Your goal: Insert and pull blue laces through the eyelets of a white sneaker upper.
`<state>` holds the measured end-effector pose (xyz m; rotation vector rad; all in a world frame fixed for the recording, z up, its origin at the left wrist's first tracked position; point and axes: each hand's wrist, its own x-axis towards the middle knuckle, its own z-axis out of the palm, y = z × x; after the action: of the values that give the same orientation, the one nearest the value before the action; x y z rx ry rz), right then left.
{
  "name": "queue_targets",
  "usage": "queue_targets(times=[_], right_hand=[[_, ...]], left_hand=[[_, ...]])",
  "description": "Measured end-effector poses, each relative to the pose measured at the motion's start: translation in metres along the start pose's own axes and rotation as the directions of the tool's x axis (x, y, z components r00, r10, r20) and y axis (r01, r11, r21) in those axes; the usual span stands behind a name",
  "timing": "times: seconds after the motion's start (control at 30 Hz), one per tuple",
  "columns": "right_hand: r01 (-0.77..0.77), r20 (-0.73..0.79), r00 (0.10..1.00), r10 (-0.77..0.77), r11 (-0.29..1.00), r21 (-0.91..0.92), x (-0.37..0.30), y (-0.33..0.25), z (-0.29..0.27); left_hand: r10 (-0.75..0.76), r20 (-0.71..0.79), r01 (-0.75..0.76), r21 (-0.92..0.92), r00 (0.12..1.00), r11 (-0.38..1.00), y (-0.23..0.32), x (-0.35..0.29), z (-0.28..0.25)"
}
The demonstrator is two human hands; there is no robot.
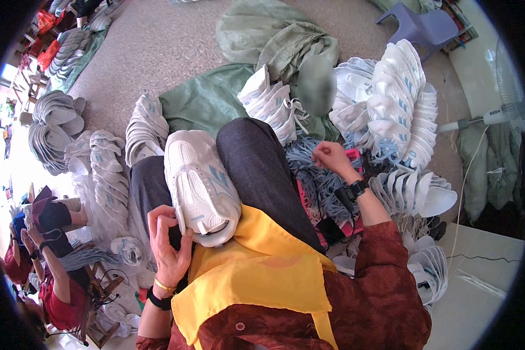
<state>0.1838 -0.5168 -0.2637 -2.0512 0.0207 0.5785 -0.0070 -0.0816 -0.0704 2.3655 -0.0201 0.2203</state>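
Observation:
A white shoe upper point(197, 184) with blue stripes and mesh panels lies lengthwise on my lap, its heel opening towards me. My left hand point(169, 242) is closed on the left edge of that opening, thumb and fingers pinching the rim. No lace shows in its eyelet area. To the right, my right hand point(332, 158) hovers over a heap of light blue shoelaces point(318, 181) in a pink basket point(305, 201). Its fingers are curled together, and whatever is between them cannot be made out. A yellow apron point(256, 262) covers my waist.
Nested shoe uppers stand in stacks at the front point(268, 105), right point(399, 99) and left point(108, 175). Green sheeting point(201, 99) lies on the floor ahead. A purple plastic chair point(423, 26) and a fan point(496, 115) stand at right; a person in red point(64, 294) sits at left.

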Motion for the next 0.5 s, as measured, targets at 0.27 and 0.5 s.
queue_targets(times=[0.27,0.5], right_hand=[[0.213,0.091,0.964,-0.249,0.933,0.291,-0.027,-0.149,-0.031],[0.426,0.086,0.87,-0.485,0.829,0.363,-0.049,-0.266,-0.016]], left_hand=[[0.033,-0.01,-0.034,-0.046,0.999,0.998,-0.003,0.004,-0.004],[0.058,-0.029,-0.061,-0.148,0.998,0.987,0.011,0.022,-0.022]])
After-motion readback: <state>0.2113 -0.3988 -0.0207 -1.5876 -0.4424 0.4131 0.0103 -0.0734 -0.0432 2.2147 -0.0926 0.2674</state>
